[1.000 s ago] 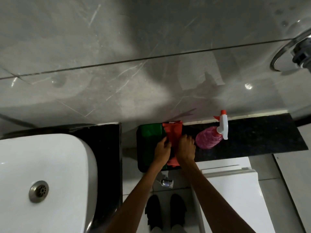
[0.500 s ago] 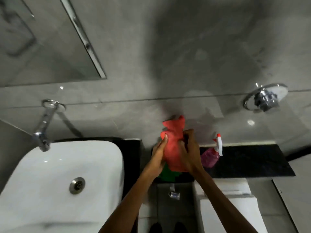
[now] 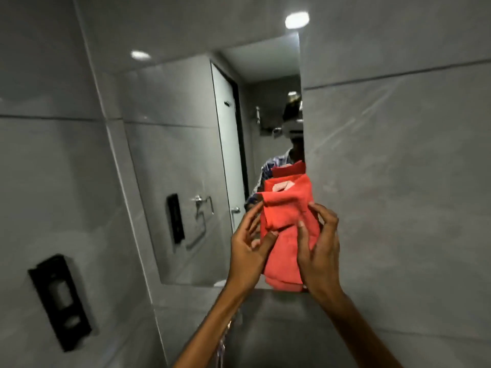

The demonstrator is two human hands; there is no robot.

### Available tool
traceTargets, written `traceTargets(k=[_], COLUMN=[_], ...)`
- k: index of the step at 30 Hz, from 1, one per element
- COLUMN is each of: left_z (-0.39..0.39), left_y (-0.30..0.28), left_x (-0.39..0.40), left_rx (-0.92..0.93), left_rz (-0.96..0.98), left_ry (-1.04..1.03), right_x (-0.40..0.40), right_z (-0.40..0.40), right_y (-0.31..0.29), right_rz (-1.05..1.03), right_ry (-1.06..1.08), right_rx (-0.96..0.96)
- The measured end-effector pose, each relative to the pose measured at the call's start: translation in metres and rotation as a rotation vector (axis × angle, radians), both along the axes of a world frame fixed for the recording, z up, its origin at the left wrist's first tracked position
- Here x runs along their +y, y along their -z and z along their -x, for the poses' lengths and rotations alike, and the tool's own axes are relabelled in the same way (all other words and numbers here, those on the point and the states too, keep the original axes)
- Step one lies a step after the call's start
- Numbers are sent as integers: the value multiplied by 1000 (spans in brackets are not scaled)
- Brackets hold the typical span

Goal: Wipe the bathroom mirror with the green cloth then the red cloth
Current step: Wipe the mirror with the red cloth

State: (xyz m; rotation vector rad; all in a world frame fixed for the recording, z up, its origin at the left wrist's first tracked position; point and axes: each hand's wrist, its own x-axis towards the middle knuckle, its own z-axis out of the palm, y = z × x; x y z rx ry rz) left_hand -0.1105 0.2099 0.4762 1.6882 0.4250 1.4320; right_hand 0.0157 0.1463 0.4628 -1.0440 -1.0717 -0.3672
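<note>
The red cloth (image 3: 287,227) covers the lower right corner of the mirror (image 3: 186,160) and hides the palm and most fingers of the right hand (image 3: 317,248), while the left hand (image 3: 248,248) masks the cloth's left edge. Both forearms run off the bottom edge. The black wall fixture (image 3: 59,301) at lower left is too blurred to identify.

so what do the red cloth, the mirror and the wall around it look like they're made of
Red cloth: soft fabric, probably microfibre or terry; matte, with limp folds and a sewn label near the top.
Mirror: glass, glossy; it reflects a door and a towel ring, and its edge shows no frame.
Wall: large grey tiles, likely ceramic or stone-look porcelain; semi-gloss sheen, faint veining, thin grout lines.
</note>
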Motion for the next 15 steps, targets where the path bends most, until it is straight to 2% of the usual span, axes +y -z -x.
traceTargets(k=[2, 4, 7, 9, 11, 13, 15], left_z=[18, 30, 63, 91, 122, 145, 155], left_y=[-32, -48, -40, -22, -2, 9, 9], left_x=[18, 42, 100, 137, 171, 202, 223], left_rx=[57, 170, 328, 371, 407, 480, 568], left_rz=[-174, -380, -687, -749, -750, -723, -686], left_ry=[-50, -163, -524, -692, -807, -883, -903], right_x=[24, 45, 73, 88, 97, 108, 117], right_z=[12, 8, -1, -12, -22, -21, -12], right_y=[-28, -47, -66, -64, -57, -55, -56], right_rz=[-103, -121, -33, 42, 111, 160, 252], right_ry=[166, 259, 377, 576, 763, 812, 815], right_rx=[-97, -144, -125, -178, -338, -451, -432])
